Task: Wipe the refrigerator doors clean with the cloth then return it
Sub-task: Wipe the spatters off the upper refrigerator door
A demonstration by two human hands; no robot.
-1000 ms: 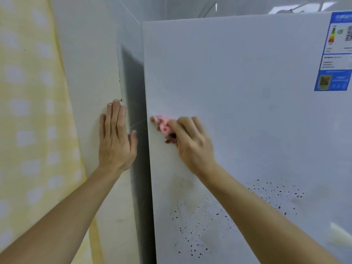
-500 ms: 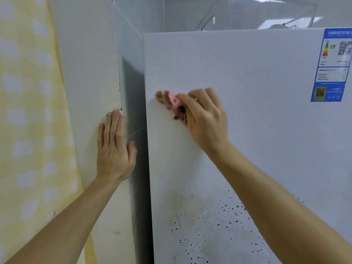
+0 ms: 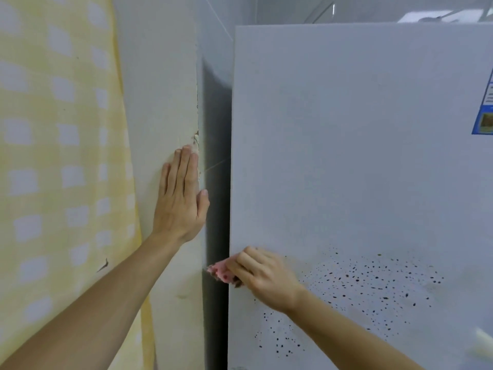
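Note:
The white refrigerator door (image 3: pixel 346 156) fills the right half of the view. Many small dark specks (image 3: pixel 368 287) and a faint yellowish smear mark its lower part. My right hand (image 3: pixel 264 279) grips a bunched pink cloth (image 3: pixel 221 273) and presses it against the door at its left edge, just left of the specks. Most of the cloth is hidden under my fingers. My left hand (image 3: pixel 181 201) lies flat, fingers straight, on the white wall corner beside the fridge.
A narrow dark gap (image 3: pixel 216 182) runs between the wall corner and the fridge side. A yellow checked curtain (image 3: pixel 53 156) hangs at the left. A blue energy label (image 3: pixel 484 110) sticks to the door at the right edge.
My right hand has swept the cloth up the door's left edge and then down to the level of the specks. My left hand has stayed on the wall.

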